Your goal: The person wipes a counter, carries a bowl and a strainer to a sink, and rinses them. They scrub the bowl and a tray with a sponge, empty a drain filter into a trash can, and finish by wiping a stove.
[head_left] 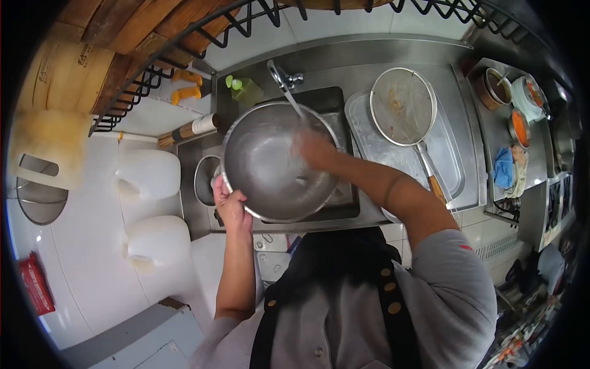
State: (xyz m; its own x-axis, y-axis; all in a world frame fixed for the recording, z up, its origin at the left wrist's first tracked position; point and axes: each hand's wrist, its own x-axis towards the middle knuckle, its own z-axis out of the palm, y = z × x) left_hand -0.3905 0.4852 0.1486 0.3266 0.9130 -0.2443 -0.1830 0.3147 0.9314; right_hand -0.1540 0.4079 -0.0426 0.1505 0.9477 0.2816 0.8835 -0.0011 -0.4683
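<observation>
This is a commercial kitchen, seen at its washing station. A stainless steel sink (332, 104) with a tap (284, 80) fills the centre of the frame, edged by a steel drainboard (458, 178) carrying a large wire skimmer (402, 106). White wall tiles (92, 246) cover the left side, stacked bamboo steamers (64, 74) sit upper left, and sauce bowls (519, 126) stand upper right.

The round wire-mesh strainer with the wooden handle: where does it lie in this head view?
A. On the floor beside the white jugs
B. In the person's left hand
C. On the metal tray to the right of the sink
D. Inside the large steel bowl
C: the strainer rests on the metal tray right of the sink, while the left hand grips the steel bowl rim.
</observation>
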